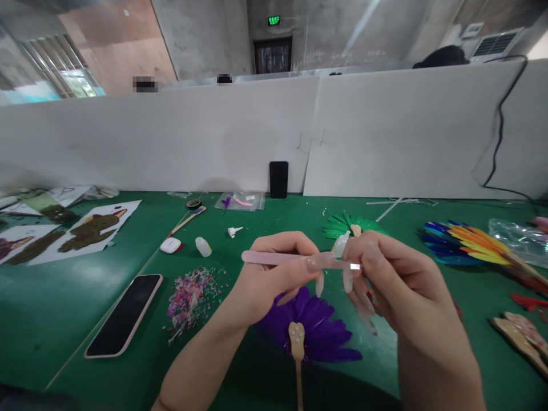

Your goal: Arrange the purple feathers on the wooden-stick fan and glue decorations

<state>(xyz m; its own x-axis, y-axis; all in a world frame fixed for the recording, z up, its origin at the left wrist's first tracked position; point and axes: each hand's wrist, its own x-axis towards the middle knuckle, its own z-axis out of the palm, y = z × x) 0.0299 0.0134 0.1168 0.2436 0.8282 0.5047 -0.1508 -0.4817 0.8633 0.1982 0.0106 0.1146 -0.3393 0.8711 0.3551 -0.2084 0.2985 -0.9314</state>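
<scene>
Item 1. Left hand (269,277): curling shut, thumb and fingers pinching a pair of pink tweezers (282,258), which are lying level above the table with the tip pointing to the person's right.

Item 2. Right hand (396,282): fingers bending closed, fingertips meeting at the tweezers' tip, where a small pale bit is showing. A small clear bottle (340,244) is poking up just behind the fingertips; whether this hand is gripping it cannot be told.

Item 3. Purple feather fan (319,331): lying on the green table (55,325) directly under both hands, its wooden stick (297,345) pointing toward the person.

Item 4. Green feather fan (342,225): lying just beyond the hands.

Item 5. Many-coloured feather fan (464,242): lying well to the right.

Item 6. Heap of coloured scraps (190,294): sitting left of the hands, with a phone in a pink case (124,314) lying face up further left.

Item 7. White bottle (203,246) and white case (170,245): sitting side by side beyond the heap.

Item 8. Black phone (278,178): leaning upright against the white partition (192,137).

Item 9. Paper sheets with brown shapes (89,228): lying at far left.
</scene>
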